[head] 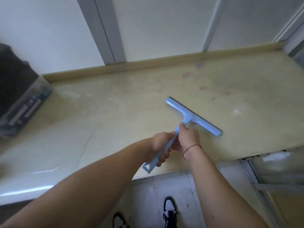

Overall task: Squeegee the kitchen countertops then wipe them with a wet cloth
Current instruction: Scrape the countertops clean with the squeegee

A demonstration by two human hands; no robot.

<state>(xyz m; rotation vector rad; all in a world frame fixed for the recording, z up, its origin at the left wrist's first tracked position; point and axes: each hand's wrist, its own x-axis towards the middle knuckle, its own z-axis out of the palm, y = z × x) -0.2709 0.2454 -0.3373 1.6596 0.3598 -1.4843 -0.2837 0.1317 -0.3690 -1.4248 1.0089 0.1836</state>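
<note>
A home kitchen, plainly lived in. The long beige stone surface (pixel 131 102) with its raised back lip runs under grey-framed window panels (pixel 105 30), and a white tiled floor (pixel 172 183) lies below its front edge.

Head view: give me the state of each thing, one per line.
Light blue plastic squeegee: blade down on counter, gripped by both hands.
Beige stone countertop: stained, reddish spots far right.
Left hand: closed on handle.
Right hand: closed on handle nearer the blade.
Dark appliance: on counter, left, blurred.
</note>
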